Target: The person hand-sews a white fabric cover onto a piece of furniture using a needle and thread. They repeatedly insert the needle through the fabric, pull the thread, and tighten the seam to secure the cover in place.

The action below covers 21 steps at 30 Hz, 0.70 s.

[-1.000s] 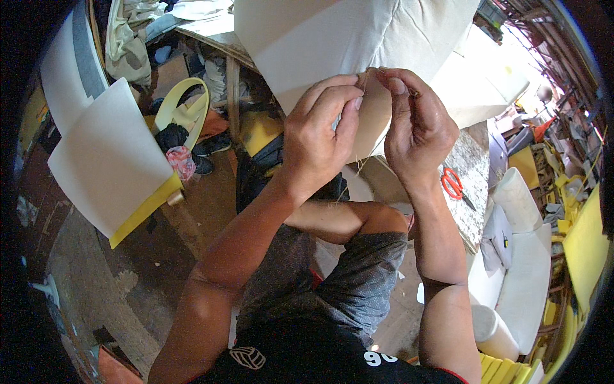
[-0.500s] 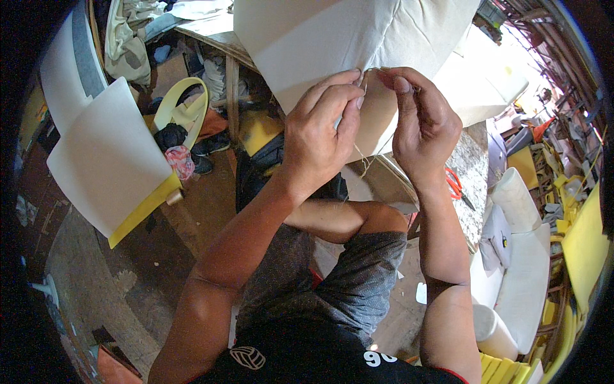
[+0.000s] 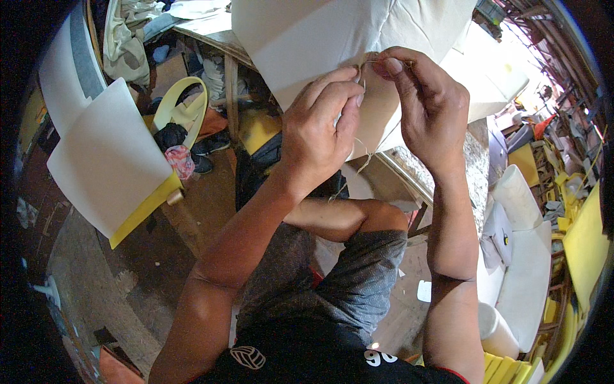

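Note:
A large off-white upholstered piece (image 3: 307, 38) with a puckered seam fills the top middle, just beyond both hands. My left hand (image 3: 323, 121) is closed in a pinch in front of it, with a thin pale sliver like a needle at its fingertips. A fine thread (image 3: 364, 160) hangs in a loose, tangled curl below that hand. To the right, my right hand (image 3: 432, 102) is closed, thumb against forefinger, on a thin strand that stretches toward the left fingertips. The hands are slightly apart.
Pale sheets with a yellow foam edge (image 3: 115, 166) stand at the left, near a yellow ring-shaped piece (image 3: 203, 102). A wooden table (image 3: 470, 166) lies beyond my right forearm. White cushioned seating (image 3: 524, 281) and yellow foam (image 3: 585, 249) fill the right side.
My right hand has moved up and to the right, away from the left, drawing the strand between them. My left hand has barely moved. The red-handled scissors on the table are now hidden behind my right arm.

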Tool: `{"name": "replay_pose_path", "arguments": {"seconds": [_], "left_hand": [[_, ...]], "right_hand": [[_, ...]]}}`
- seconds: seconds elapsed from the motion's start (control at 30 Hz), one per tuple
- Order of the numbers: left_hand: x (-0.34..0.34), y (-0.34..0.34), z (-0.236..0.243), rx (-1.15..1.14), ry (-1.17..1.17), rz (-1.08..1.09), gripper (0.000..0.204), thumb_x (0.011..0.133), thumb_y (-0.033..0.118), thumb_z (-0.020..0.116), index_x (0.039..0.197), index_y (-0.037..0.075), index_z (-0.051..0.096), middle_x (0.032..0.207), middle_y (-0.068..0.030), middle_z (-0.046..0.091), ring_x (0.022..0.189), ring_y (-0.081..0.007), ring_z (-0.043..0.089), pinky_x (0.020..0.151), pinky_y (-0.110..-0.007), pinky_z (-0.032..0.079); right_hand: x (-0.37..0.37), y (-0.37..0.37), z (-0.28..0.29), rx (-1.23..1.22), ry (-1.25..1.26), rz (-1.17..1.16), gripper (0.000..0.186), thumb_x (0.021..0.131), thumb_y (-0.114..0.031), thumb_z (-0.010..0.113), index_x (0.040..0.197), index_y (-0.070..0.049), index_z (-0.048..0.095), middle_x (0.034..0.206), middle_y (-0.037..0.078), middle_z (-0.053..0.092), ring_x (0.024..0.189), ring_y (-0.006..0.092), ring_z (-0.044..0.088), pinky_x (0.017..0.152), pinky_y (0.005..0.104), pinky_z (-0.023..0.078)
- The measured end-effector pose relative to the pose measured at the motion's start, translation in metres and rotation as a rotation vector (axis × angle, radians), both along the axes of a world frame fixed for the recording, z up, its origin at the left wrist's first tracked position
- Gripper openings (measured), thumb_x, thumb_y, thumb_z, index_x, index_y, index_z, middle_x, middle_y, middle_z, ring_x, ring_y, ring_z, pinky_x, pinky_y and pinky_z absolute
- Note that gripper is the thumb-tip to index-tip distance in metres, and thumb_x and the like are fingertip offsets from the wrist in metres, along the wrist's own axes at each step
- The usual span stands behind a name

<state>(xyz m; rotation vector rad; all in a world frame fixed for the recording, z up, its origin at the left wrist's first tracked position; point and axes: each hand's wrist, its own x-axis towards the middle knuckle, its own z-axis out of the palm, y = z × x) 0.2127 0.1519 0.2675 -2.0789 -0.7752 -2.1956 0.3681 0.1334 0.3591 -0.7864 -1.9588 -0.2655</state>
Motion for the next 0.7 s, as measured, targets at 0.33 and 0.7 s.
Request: {"name": "replay_pose_path", "arguments": {"seconds": [0.33,0.7], "left_hand": [[0.001,0.001,0.001,0.037,-0.016,0.006,0.012,0.092,0.001,0.068,0.104,0.0,0.068,0.115,-0.019,0.071,0.103,-0.0386,0.071,0.089,-0.043,0.058],[-0.001,0.001,0.0,0.038,-0.016,-0.003,0.012,0.092,0.0,0.068,0.104,0.0,0.067,0.116,-0.0183,0.072,0.103,-0.037,0.071,0.088,-0.042,0.058]], "right_hand": [[0.0,0.006,-0.017,-0.056,0.119,0.09,0.014,0.096,-0.003,0.063,0.105,-0.001,0.073,0.096,0.016,0.076,0.088,0.0329,0.076,0.079,0.0372,0.058],[-0.001,0.013,-0.044,0.096,0.227,0.074,0.016,0.096,0.003,0.062,0.108,0.001,0.073,0.102,0.015,0.077,0.093,0.0298,0.077,0.082,0.0354,0.059]]}}
